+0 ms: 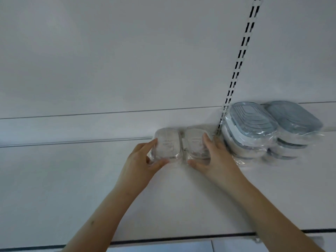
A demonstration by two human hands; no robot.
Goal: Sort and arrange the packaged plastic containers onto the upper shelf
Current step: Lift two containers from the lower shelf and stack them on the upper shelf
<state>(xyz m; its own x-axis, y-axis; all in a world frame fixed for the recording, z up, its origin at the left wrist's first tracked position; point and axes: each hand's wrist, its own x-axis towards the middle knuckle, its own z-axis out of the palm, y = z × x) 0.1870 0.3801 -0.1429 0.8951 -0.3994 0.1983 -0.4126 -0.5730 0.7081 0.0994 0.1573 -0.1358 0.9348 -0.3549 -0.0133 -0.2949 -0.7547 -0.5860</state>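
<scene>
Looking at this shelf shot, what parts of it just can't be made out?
All in the head view:
- Print on the clear container pack: too small and blurred.
- Its front corners: covered by the left hand and right hand.
- How many blue-lidded containers are stacked: glare on the wrap blurs the lower ones.
- Below the shelf: cut off by the bottom edge.

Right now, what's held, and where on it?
The clear container pack, gripped at its two ends: left hand on the left end, right hand on the right.
</scene>
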